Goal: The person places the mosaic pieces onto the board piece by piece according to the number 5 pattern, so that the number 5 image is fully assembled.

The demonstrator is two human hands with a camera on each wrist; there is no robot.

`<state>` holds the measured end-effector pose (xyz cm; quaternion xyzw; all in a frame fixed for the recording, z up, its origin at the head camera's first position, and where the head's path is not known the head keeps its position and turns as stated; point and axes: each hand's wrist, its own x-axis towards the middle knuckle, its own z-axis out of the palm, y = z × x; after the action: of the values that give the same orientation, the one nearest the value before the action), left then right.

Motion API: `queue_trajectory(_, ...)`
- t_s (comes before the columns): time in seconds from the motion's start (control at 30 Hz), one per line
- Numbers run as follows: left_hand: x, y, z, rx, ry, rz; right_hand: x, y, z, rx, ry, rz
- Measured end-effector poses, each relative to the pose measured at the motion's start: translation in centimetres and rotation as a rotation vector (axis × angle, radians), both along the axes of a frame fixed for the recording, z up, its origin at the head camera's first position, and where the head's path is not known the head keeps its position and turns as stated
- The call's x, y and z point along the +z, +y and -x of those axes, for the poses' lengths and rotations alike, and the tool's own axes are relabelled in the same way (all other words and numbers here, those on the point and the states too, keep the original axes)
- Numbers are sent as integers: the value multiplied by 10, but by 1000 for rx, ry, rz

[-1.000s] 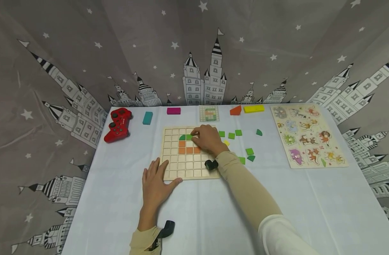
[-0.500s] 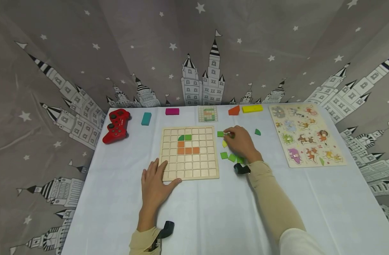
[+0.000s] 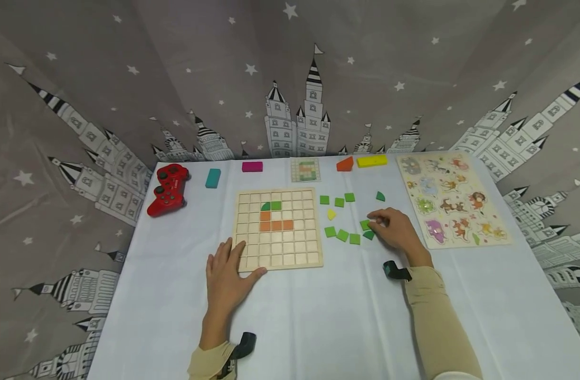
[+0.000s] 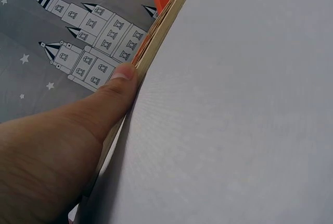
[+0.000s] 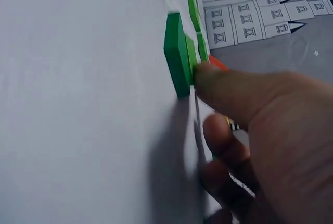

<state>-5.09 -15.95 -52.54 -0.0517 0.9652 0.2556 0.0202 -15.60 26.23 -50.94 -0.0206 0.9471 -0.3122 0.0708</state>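
Observation:
A wooden grid board (image 3: 277,250) lies on the table, holding a dark green quarter-round tile (image 3: 265,206), a green square tile (image 3: 276,205) and several orange squares. My left hand (image 3: 228,274) rests spread on its lower left corner, thumb along the front edge in the left wrist view. At the right, the thumb and index finger of my right hand (image 3: 396,232) pinch a green square tile (image 3: 364,225) lying on the cloth. Just in front of that tile is a dark green quarter-round piece (image 5: 177,54), standing out large in the right wrist view.
Several loose green squares (image 3: 342,234) and a yellow piece (image 3: 331,214) lie between board and right hand. A pattern card (image 3: 305,170), coloured blocks (image 3: 252,167) and a red game controller (image 3: 169,189) sit along the back and left. An animal puzzle (image 3: 453,200) lies at right.
My right hand has let go of the green square on the board and moved right, past the loose tiles, to another green square. The left hand has stayed on the board's corner.

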Motion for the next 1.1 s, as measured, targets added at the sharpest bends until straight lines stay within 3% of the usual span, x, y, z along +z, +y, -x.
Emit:
queue_trajectory(0.23, 0, 0, -2, 2, 7, 1, -11, -5, 3, -80, 76, 26)
queue_trajectory(0.6, 0, 1, -3, 5, 27, -1, -9, -1, 4, 36, 7, -40)
queue_trajectory(0.77, -1, 3, -2, -4, 63, -4, -12, 1, 1, 31, 66, -77)
queue_trajectory(0.97, -1, 2, -1, -12, 78, 7, -23, 0, -2, 34, 197, -84)
queue_trajectory(1.1, -2, 0, -2, -11, 77, 1, -28, -3, -6, -4, 241, -85)
